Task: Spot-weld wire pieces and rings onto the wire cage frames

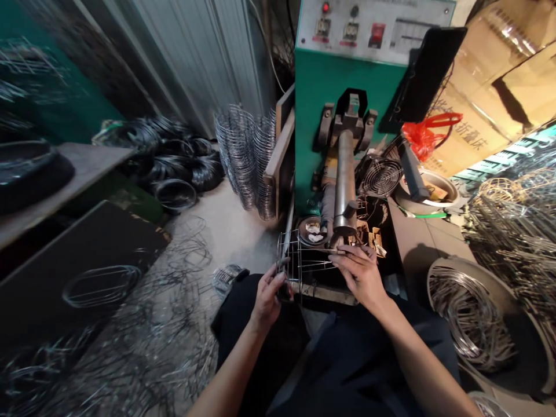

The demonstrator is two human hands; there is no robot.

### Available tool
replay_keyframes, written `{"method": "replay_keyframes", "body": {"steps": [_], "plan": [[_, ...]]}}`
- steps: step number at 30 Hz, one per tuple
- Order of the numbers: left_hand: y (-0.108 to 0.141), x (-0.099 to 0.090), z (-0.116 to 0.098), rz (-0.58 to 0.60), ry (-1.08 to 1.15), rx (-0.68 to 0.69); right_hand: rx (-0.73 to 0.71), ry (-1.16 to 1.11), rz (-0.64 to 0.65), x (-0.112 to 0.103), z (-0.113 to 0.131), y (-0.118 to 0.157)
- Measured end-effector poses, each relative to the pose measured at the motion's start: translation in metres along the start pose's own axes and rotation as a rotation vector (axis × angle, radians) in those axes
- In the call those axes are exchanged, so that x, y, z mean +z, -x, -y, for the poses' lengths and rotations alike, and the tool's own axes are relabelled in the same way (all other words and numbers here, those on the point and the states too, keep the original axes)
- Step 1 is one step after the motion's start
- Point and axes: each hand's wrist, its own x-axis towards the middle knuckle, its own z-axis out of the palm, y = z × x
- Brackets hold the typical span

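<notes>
My left hand (268, 294) is closed around the near left side of a small wire frame (294, 253), with the thumb on top. The frame's thin bars reach to the right, under the tip of a thick metal cylinder (346, 185) on a green machine (313, 81) that looks like a spot welder. My right hand (361, 274) pinches at the frame's right end, just below the cylinder's tip. Its fingertips partly hide that end, so whether a separate wire piece is in them cannot be made out.
Stacked wire rings (245, 156) stand left of the machine. Loose wire pieces litter the floor (174, 307). On the left, a dark board (52, 266) bears an oval wire loop (102, 286). At right, a round basin (521, 324) holds bent wires, and a white bowl (447, 202) stands behind it.
</notes>
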Motion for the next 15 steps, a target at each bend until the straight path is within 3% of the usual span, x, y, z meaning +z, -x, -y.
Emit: {"method": "replay_keyframes", "body": {"steps": [15], "plan": [[-0.016,-0.003,-0.003,0.014,-0.064,0.046,0.011,0.023,-0.093,0.012,0.0,-0.006]]}}
